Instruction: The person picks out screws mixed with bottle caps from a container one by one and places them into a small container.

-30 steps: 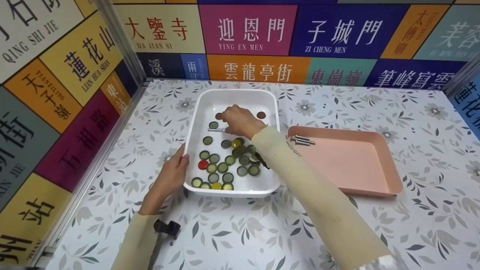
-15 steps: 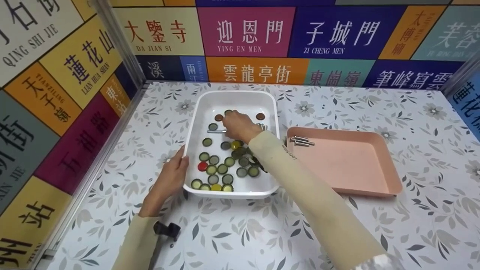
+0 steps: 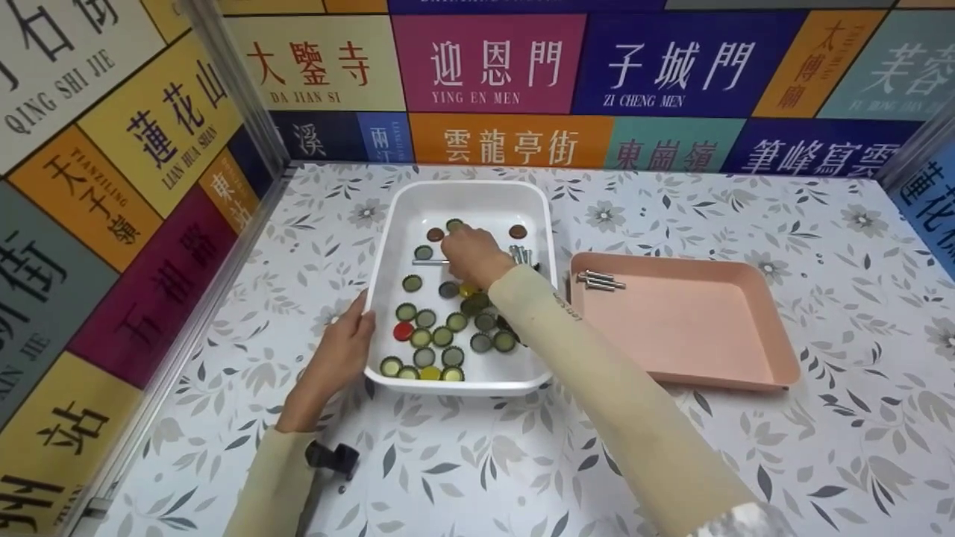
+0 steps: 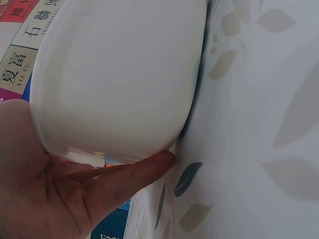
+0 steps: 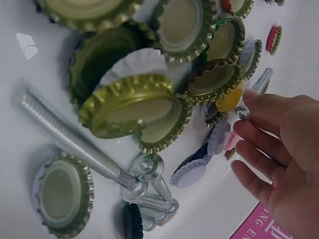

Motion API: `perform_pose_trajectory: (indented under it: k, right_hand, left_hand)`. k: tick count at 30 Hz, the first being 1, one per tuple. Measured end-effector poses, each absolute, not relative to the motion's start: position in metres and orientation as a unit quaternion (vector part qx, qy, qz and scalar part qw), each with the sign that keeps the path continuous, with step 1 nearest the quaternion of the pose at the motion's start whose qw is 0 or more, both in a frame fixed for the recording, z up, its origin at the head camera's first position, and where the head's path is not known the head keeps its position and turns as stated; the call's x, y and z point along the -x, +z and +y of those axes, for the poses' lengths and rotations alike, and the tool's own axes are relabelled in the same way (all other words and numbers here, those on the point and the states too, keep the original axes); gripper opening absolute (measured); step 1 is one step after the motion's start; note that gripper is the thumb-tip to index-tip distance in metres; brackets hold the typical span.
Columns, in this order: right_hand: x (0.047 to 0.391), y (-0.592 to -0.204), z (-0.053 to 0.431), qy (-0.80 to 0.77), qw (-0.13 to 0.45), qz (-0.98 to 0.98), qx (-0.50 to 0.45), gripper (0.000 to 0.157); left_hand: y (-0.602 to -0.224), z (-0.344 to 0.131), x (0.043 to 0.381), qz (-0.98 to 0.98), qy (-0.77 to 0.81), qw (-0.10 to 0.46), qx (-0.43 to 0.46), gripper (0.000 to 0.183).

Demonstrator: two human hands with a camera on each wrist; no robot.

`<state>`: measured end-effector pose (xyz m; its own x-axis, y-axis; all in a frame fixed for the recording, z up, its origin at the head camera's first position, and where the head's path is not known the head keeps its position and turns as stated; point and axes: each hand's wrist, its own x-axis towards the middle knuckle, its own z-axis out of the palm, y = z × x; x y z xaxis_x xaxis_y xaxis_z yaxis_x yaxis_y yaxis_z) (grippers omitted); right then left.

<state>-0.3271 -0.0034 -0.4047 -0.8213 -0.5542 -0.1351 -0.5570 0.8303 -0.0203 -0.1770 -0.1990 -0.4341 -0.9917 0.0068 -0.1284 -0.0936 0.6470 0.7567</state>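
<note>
A white tray (image 3: 462, 384) holds several bottle caps (image 3: 442, 337) and metal bolts. My left hand (image 3: 343, 344) grips the tray's left side; in the left wrist view its fingers (image 4: 132, 179) lie along the outer wall. Inside the tray, toward its far half, my right hand (image 3: 477, 256) pinches a bolt (image 3: 427, 262) whose shank points left. The right wrist view has the thumb and index finger at the head of that bolt (image 5: 242, 113), the other fingers loosely bent. More bolts (image 3: 521, 255) lie by the tray's right wall, just right of the hand.
A pink tray (image 3: 694, 328) stands to the right, with several bolts (image 3: 599, 280) in its far left corner. Walls with coloured sign panels (image 3: 485, 63) bound the floral-patterned table (image 3: 477, 462) at the back and left. A black wrist strap (image 3: 333, 456) is on the left forearm.
My right hand and forearm have shifted slightly left, and the bolts by the tray's right wall have come into sight. The left hand keeps its place on the tray.
</note>
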Motion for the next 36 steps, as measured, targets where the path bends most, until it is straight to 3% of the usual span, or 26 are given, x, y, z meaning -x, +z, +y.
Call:
perform_pose_trajectory:
  k: [28, 36]
  right_hand:
    - [0.323, -0.415, -0.012, 0.03, -0.004, 0.953, 0.3, 0.015]
    - [0.323, -0.41, -0.012, -0.012, 0.011, 0.956, 0.293, 0.013]
  left_hand:
    - [-0.435, -0.2, 0.176, 0.905, 0.424, 0.045, 0.01, 0.054]
    - [-0.435, -0.2, 0.177, 0.905, 0.422, 0.051, 0.014, 0.054]
